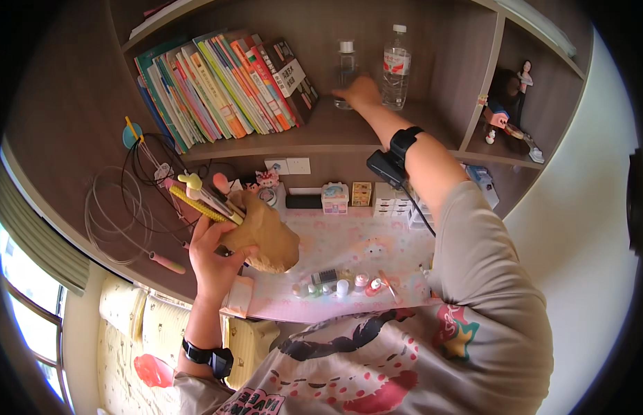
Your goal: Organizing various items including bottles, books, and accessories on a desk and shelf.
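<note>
Below the books (224,90), a bag (271,238) is pinched by the left hand (214,257); the right hand's (363,92) bottle (347,63) grip cannot be told.

A long yellow stick (197,203) is standing out brightly against the crumpled light-brown paper bag (269,238). The slim clear bottle (347,62) is having a white cap (346,46), while the tall clear plastic bottle (395,86) is wearing a red-and-white label (396,63). The flat pale-pink desk cover (321,238) is displaying faint pastel figures. The loose greyish-beige cloth shirt (484,277) is carrying pinkish-red dots and a dark wavy band.
</note>
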The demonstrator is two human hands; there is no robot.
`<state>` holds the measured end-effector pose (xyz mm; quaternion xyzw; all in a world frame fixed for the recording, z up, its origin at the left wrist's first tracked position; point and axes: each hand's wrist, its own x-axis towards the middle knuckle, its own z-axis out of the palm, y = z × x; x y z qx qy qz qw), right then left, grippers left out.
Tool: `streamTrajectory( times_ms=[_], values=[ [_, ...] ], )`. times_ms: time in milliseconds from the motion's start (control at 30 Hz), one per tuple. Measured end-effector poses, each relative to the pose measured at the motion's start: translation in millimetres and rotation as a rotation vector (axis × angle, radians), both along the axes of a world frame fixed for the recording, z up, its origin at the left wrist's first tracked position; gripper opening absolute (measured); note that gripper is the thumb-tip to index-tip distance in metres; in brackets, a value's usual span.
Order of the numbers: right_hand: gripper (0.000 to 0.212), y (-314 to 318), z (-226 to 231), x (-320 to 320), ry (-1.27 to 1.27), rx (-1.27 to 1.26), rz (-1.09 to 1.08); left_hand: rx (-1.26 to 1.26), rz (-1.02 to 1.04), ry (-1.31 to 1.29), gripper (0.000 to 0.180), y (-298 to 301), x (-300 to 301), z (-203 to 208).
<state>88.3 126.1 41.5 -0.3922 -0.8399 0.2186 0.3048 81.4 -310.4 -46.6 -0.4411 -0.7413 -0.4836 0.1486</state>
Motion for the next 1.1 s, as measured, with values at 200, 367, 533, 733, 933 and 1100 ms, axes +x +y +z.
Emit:
streamTrajectory(
  times_ms=[200, 367, 533, 733, 933, 1100],
  values=[
    [0.086, 11, -10, 18, 0.042, 0.058, -0.104, 0.056, -0.097, -0.102, 0.048, 16, 13, -7],
    [0.081, 16, -24, 22, 0.0, 0.153, -0.079, 0.033, -0.128, -0.101, 0.047, 25, 20, -22],
    [0.074, -31, -30, 55, -0.049, 0.259, -0.004, -0.019, -0.17, -0.049, 0.048, 20, 27, -23],
    [0.053, -11, -48, 85, -0.087, 0.368, 0.384, -0.066, -0.227, -0.023, 0.049, 27, 32, 1],
    [0.055, -9, -54, 81, -0.144, 0.505, 0.574, 0.09, -0.359, 0.013, 0.047, 62, 12, 55],
    [0.052, -10, -58, 82, -0.067, 0.479, 0.489, 0.018, -0.275, 0.197, 0.049, 100, -5, 121]
  ],
)
